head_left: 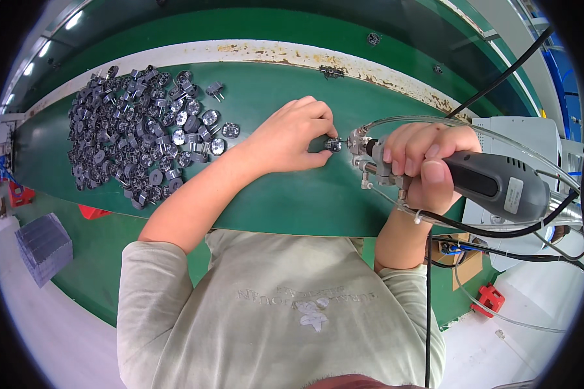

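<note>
green workbench [292,211] is stretched across the view, its near edge met by the person's pale shirt [266,285]. just past that edge, plain green surface is seen below both hands, so some elbow room seems to be offered there. toward the right end, a dark grey hand tool [496,185] is gripped by the right hand [429,155], with the fingers wrapped close behind its metal front end [363,148]; it is probably held this far forward so that the end can be steadied. from the left, a small dark component [333,145] is pinched between thumb and fingertip of the left hand [298,134], right in front of that end. whether the two touch cannot be told. the component seems to be held by its edges so that the side facing the tool is left uncovered. movement rightward is likely limited by the black cable [493,233], the clear tube [402,118] and a white machine [525,126] by the right end. over the left end, a heap of similar components [126,139] is spread, apparently within easy reach of the left hand. green surface is seen between that hand and the far edge, which is bounded by a rust-spotted white ledge [259,50].
</note>
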The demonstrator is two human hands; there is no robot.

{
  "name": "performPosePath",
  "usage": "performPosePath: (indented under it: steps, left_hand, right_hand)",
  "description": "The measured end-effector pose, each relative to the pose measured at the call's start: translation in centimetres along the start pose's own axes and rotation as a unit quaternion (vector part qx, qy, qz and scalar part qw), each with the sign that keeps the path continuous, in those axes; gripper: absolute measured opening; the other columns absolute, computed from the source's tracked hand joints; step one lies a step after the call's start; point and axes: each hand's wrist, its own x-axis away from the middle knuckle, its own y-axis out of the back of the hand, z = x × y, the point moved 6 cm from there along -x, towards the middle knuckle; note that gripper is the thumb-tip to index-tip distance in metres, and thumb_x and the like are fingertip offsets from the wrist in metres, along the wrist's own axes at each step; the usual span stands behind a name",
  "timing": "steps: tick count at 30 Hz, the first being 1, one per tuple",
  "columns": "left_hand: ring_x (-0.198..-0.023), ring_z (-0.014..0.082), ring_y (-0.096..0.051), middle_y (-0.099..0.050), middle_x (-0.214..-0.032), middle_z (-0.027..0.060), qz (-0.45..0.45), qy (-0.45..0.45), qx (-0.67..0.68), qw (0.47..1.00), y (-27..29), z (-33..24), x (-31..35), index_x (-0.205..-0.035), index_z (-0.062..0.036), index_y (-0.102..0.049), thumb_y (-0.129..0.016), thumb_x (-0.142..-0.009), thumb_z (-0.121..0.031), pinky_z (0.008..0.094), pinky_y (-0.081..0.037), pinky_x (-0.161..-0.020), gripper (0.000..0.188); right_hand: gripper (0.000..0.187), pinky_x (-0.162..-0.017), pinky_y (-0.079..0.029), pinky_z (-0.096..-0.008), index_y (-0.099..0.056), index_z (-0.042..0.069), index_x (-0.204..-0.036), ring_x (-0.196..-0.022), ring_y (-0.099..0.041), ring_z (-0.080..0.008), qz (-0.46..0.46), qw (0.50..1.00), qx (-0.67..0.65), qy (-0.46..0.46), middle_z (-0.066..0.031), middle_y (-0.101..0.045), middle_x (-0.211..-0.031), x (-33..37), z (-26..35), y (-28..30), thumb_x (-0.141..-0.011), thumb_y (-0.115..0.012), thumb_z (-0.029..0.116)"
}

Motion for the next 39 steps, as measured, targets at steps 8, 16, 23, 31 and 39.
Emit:
performPosePath:
  steps: [8,16,23,31,39]
  left_hand:
    - [-0.098,0.0278,-0.058,-0.060,-0.101,0.0066,0.003,0.001,-0.002,1.000,0.1,0.0,-0.1,-0.094,-0.0047,-0.070,-0.081,-0.071,-0.014,0.0387,-0.048,-0.090,0.027]
    - [-0.097,0.0278,-0.057,-0.060,-0.100,0.0067,-0.003,-0.008,-0.003,1.000,0.0,-0.1,0.0,-0.094,-0.0045,-0.070,-0.080,-0.071,-0.014,0.0391,-0.048,-0.088,0.027]
    - [-0.099,0.0272,-0.057,-0.061,-0.097,0.0058,0.017,-0.003,-0.017,1.000,0.0,0.1,-0.2,-0.092,-0.0047,-0.071,-0.080,-0.074,-0.019,0.0389,-0.046,-0.088,0.024]
    - [-0.100,0.0291,-0.058,-0.062,-0.101,0.0073,0.014,-0.013,-0.010,1.000,-0.2,-0.1,0.0,-0.097,-0.0043,-0.071,-0.080,-0.075,-0.020,0.0405,-0.046,-0.091,0.029]
    - [-0.102,0.0289,-0.059,-0.062,-0.104,0.0083,0.006,-0.010,0.004,1.000,0.2,0.2,0.2,-0.102,-0.0035,-0.071,-0.079,-0.075,-0.017,0.0398,-0.047,-0.095,0.031]
  right_hand:
    - [0.031,-0.054,-0.054,-0.0344,-0.049,0.003,-0.093,-0.056,-0.056,-0.0163,0.003,1.000,-0.015,0.006,-0.0055,-0.057,-0.066,0.0,0.0,0.1,-0.084,-0.078,0.003]
    - [0.030,-0.053,-0.052,-0.0321,-0.049,0.003,-0.090,-0.056,-0.056,-0.0159,0.014,1.000,-0.008,-0.004,-0.0060,-0.058,-0.066,-0.1,-0.3,-0.6,-0.081,-0.077,-0.003]
    - [0.026,-0.053,-0.045,-0.0240,-0.052,0.003,-0.085,-0.059,-0.056,-0.0078,0.034,0.993,0.076,-0.085,-0.0049,-0.062,-0.067,-0.1,-1.2,-1.7,-0.078,-0.074,-0.008]
    - [0.021,-0.056,-0.050,-0.0373,-0.049,0.006,-0.087,-0.053,-0.052,-0.0177,0.068,0.993,0.056,-0.073,-0.0064,-0.055,-0.063,-0.8,-0.2,-1.2,-0.088,-0.069,0.004]
    - [0.029,-0.056,-0.053,-0.0392,-0.050,0.006,-0.090,-0.054,-0.056,-0.0193,0.044,0.996,-0.073,0.000,-0.0064,-0.056,-0.065,-0.9,3.4,-1.1,-0.085,-0.078,0.007]
